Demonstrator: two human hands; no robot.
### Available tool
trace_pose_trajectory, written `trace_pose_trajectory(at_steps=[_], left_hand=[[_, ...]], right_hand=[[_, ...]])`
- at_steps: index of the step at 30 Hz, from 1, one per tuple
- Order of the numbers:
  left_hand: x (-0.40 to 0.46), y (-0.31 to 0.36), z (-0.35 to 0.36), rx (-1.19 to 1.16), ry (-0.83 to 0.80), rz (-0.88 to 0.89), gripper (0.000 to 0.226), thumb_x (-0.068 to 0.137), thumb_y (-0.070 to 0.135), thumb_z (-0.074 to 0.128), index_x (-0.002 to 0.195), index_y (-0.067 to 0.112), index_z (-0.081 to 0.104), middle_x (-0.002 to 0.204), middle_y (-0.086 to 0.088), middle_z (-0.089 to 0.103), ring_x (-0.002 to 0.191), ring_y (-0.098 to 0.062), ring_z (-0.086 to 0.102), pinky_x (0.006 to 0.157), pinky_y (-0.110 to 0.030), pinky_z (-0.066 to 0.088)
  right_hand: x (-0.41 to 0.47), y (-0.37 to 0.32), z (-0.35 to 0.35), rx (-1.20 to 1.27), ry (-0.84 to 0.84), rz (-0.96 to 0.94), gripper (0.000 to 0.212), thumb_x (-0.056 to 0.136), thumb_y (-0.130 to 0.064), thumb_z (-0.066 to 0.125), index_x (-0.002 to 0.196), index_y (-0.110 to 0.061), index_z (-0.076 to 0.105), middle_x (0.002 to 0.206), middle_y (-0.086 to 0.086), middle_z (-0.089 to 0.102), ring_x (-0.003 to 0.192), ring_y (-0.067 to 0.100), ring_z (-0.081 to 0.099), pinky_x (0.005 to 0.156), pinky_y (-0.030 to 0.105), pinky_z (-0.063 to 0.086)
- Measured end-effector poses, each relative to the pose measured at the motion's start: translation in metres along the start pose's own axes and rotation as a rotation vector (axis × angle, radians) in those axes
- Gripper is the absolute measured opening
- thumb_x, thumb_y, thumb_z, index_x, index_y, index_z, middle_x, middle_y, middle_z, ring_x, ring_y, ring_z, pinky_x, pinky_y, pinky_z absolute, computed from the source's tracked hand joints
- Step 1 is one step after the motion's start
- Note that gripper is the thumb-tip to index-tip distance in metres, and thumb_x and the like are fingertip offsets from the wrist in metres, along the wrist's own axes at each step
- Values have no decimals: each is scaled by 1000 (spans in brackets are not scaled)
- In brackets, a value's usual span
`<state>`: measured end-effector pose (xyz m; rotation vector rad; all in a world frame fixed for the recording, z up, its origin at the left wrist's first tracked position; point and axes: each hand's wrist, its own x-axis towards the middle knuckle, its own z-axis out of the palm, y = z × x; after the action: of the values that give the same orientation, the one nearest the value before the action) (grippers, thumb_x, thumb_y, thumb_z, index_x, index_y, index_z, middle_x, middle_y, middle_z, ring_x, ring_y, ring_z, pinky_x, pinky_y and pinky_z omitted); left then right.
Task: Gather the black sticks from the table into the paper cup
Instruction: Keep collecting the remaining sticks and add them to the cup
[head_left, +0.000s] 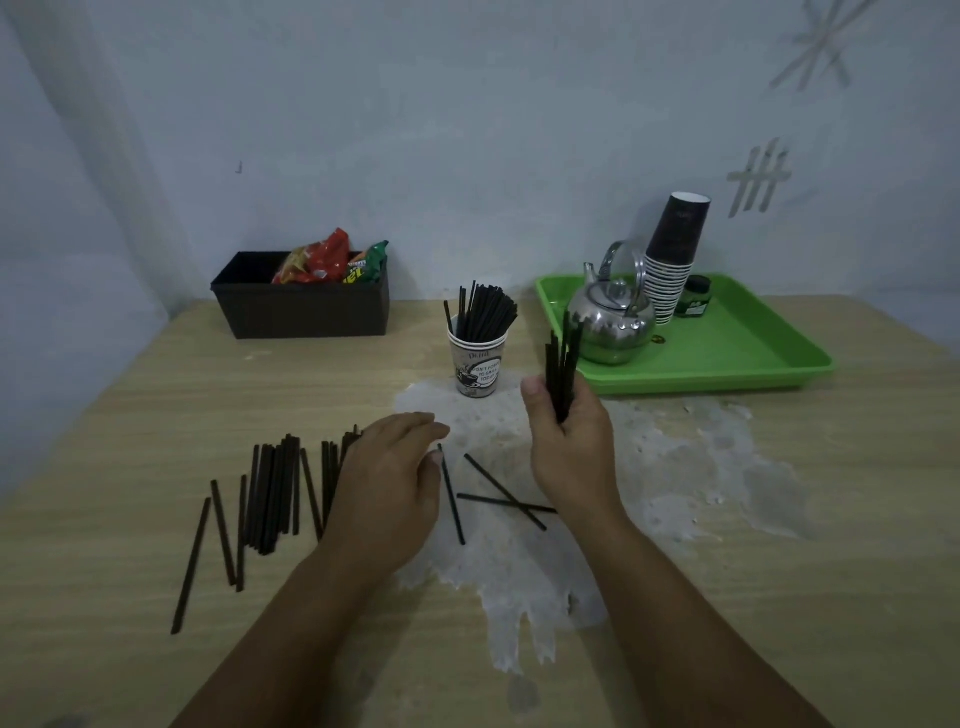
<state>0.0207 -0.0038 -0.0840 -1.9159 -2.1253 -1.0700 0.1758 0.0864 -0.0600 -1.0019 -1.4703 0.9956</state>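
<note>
A white printed paper cup (477, 366) stands mid-table with several black sticks upright in it. My right hand (571, 441) grips an upright bundle of black sticks (562, 364) just right of the cup. My left hand (392, 478) hovers palm down over the table, fingers relaxed, its thumb near a single loose stick (451, 493). Two crossed sticks (506, 493) lie between my hands. A spread of several more black sticks (270, 499) lies to the left, partly hidden under my left hand.
A black bin (301, 312) with snack packets sits at the back left. A green tray (727, 353) at the back right holds a steel kettle (613, 322), a stack of paper cups (672, 265) and a small green jar (693, 297). The tabletop has a worn pale patch (519, 571).
</note>
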Motion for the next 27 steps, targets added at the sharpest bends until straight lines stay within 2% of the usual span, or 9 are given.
trace_pose_trajectory(at_steps=[2,4,8,10,16,19,22,25,27], left_hand=[[3,3,2,-9,-23,6,30,88,18,51,113,14,66,119,-3,65,114,-20,54,100,-29,33],[3,4,6,-8,-54,14,30,88,19,51,113,14,66,117,-3,66,112,-19,56,99,-29,35],[2,2,10,9,-102,7,31,88,23,49,113,15,66,115,-2,67,110,-19,57,96,-28,36],[3,3,10,8,-108,4,31,88,23,49,113,15,66,115,-1,67,109,-19,57,95,-27,36],[8,2,6,-8,-93,2,30,89,23,49,111,14,67,114,-1,67,109,-19,58,95,-26,35],[9,1,5,-22,-86,-14,30,89,24,49,112,15,67,114,0,67,108,-18,58,94,-24,34],[11,2,5,-43,-73,-10,25,91,17,55,113,15,66,115,0,67,109,-18,58,94,-24,33],[13,3,5,-54,-67,-4,24,91,14,58,114,15,66,116,0,66,110,-17,58,94,-22,33],[15,2,6,-59,-67,-3,25,91,17,56,114,16,65,116,0,66,110,-17,57,94,-23,34]], right_hand=[[0,5,-1,56,28,49,23,82,-51,64,88,-28,62,69,-12,62,64,1,59,63,21,46],[-1,11,-1,97,18,88,20,83,-44,68,82,-25,60,63,-9,60,56,5,58,57,25,47],[-1,19,1,91,-8,94,18,85,-37,71,85,-20,64,69,-5,66,63,7,66,66,31,58],[0,20,1,71,2,77,17,85,-36,71,81,-22,63,71,-6,66,65,7,67,66,28,57],[6,21,1,58,31,56,17,89,-36,66,84,-21,62,70,-2,66,64,5,65,61,16,52],[9,17,3,133,36,83,19,97,-31,55,90,-14,60,65,-1,60,57,8,59,57,22,52],[14,11,3,219,62,79,17,99,-28,52,89,-15,57,65,0,57,51,11,53,50,26,50],[15,15,2,176,50,31,12,92,-36,62,84,-26,61,64,-4,57,55,11,53,53,28,49],[13,20,3,102,-5,32,22,82,-51,67,75,-31,61,62,-7,56,59,13,53,58,34,49]])
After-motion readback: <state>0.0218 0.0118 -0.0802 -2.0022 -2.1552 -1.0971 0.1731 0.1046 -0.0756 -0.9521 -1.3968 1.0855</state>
